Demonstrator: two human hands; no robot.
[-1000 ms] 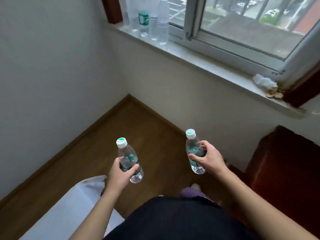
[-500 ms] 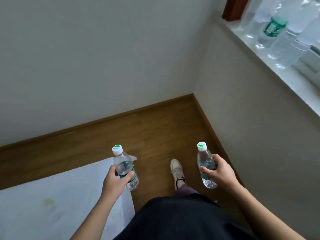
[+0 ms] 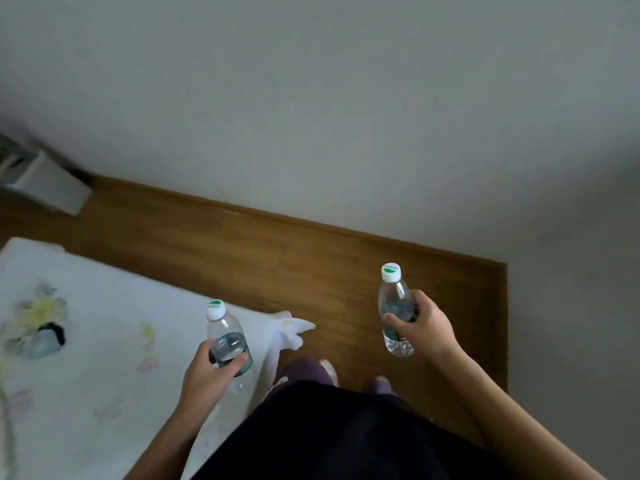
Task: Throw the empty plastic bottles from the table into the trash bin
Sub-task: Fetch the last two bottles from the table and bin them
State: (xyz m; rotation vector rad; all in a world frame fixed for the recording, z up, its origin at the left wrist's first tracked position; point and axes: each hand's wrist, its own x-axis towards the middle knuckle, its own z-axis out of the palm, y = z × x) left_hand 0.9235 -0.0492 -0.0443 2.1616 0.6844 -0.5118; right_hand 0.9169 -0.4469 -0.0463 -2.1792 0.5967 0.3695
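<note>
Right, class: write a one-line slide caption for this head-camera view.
Left hand and right hand each grip a capped clear plastic bottle, upright, over a wooden floor beside a white cloth.

No text on either bottle (image 3: 228, 344) label is legible.

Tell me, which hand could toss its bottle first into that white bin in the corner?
Probably the left hand: its bottle is on the side of the white bin, upper left; the right hand is farther.
</note>
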